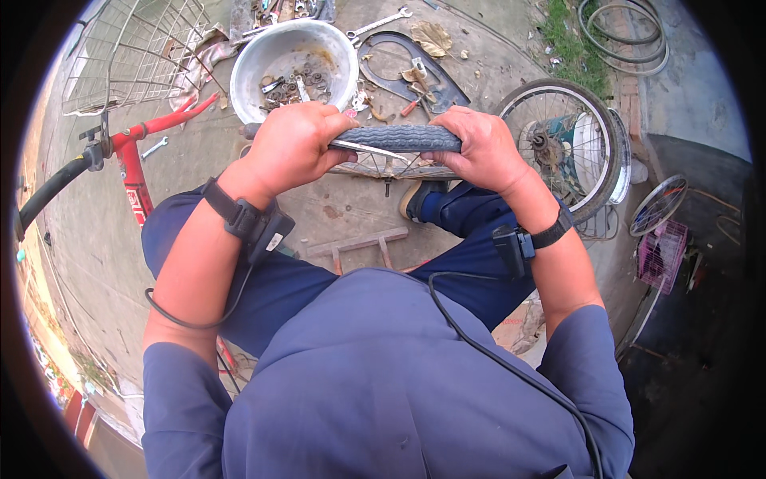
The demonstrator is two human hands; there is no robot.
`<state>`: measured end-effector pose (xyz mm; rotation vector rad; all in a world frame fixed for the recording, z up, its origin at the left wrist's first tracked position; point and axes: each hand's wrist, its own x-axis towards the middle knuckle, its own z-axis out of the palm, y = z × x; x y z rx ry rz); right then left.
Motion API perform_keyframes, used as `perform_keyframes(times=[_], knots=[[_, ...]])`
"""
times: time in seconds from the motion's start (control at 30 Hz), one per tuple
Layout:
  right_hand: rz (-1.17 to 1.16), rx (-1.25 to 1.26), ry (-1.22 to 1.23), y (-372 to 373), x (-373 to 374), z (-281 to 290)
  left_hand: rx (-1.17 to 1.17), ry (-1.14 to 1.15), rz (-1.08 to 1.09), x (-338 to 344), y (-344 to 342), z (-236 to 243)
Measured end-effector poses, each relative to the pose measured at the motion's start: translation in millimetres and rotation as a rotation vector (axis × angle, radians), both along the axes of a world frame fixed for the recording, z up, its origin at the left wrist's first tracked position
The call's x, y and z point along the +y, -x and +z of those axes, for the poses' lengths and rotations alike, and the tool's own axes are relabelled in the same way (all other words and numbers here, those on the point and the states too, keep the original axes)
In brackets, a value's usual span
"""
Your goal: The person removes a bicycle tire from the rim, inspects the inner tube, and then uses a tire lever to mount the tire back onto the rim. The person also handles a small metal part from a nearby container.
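Note:
A bicycle wheel with a treaded grey tyre (399, 137) is held upright in front of me, seen edge-on from above, with its silver rim, spokes and a hub axle under the tyre. My left hand (299, 144) is closed on the tyre at the left, my right hand (471, 148) closed on it at the right, thumbs curled under near the rim. Just beyond my hands stand a grey basin (247, 76) holding small metal parts and a dark plastic tray (375, 72) with a red-handled tool.
A red bicycle frame (132, 160) with handlebar lies at left below a wire basket (120, 52). Another wheel (582, 112), spare tyres (634, 68) and a pink cage (662, 255) are at right. Wrenches (379, 24) lie at the back; a metal stand (359, 239) sits between my legs.

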<state>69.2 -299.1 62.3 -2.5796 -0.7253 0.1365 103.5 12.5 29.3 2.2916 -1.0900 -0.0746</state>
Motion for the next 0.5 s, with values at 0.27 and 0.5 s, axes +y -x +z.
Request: perform_keyframes(times=[0.27,0.5], knots=[[-0.007,0.063,-0.019,-7.6,1.8,5.8,0.168,-0.008,0.021,-0.5,-1.0,12.8],[0.122,0.116,-0.067,-9.3,-3.2,23.1,0.770,-0.099,-0.105,8.1,12.0,28.8]])
